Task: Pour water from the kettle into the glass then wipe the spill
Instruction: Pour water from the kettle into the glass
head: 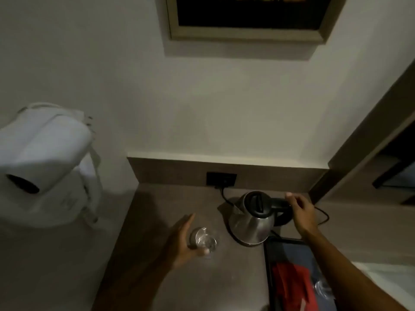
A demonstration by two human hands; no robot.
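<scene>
Steadying glass tumbler: left hand cupped open beside it | right hand half-open, reaching kettle handle, ungripped

- Dark framed picture runs off the top edge
- Black tray cut by the bottom edge, its red contents blurred
- Right hand hides the steel kettle handle's end

Glass left of kettle on counter.
</scene>
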